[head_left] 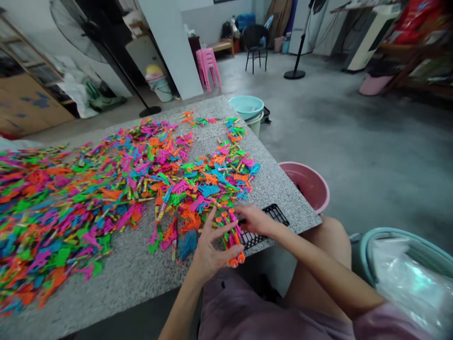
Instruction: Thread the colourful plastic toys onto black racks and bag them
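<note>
Small toy darts point(230, 236) with orange suction-cup ends and pink, green and yellow shafts lie in a bunch at the table's near edge. My left hand point(208, 250) is beside them, its thumb and fingers spread apart around the bunch, the thumb by the lower orange cups. From the right, my right hand point(255, 220) reaches to the upper end of the bunch with its fingers bent together; what they pinch is hidden. Under my right hand lies a black plastic grid tray point(275, 215). Just beyond both hands is a pile of colourful plastic toy guns point(208, 190).
The speckled stone table point(136, 271) carries a wide heap of toy pieces point(88, 198) on the left. A pink basin point(323, 189) and a light-blue basin point(247, 101) stand past the right edge. A teal basket point(368, 252) with plastic bags is at my right.
</note>
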